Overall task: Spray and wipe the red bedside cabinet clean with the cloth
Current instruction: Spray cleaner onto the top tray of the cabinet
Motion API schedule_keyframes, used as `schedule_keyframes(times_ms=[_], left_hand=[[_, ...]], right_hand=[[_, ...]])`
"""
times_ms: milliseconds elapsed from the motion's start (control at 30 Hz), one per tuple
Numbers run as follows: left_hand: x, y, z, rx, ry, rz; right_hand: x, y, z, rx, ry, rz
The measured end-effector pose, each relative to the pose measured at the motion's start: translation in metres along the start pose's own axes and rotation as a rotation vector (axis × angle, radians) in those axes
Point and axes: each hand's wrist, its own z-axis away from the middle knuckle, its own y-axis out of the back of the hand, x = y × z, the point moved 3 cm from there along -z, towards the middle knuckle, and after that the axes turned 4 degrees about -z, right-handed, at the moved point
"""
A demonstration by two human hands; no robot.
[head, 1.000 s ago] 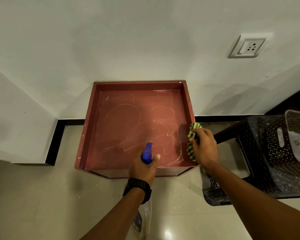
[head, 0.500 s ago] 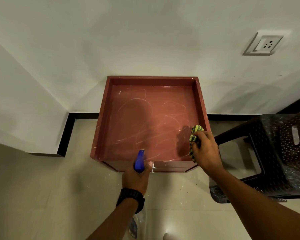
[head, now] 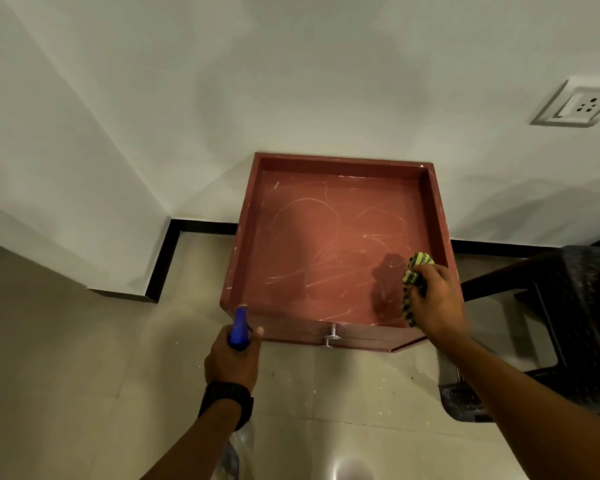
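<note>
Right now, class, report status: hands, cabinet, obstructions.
Left hand grips spray bottle. Right hand holds cloth on red cabinet, streaked. Black stool beside.

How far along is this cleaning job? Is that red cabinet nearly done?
Partly done, at a guess. The red cabinet top shows pale curved smears all over, so it looks sprayed and partly wiped. In hand: the right hand holds the striped cloth at the near right corner; the left hand grips the spray bottle. Left: wiping away those streaks.

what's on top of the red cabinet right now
On the red cabinet top, pale smear streaks and the striped cloth, gripped by the right hand. The surface under cloth and hand is hidden.
</note>
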Motion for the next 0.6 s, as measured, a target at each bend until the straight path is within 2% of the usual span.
schedule_keyframes(times_ms=[333, 600], left_hand=[[0.030, -0.091, 0.078, -0.343, -0.113, 0.008], [0.061, -0.148, 0.124, -0.521, -0.190, -0.059]], right_hand=[[0.035, 0.042, -0.012, 0.058, -0.054, 0.012], [0.059, 0.079, -0.026, 0.122, -0.067, 0.014]])
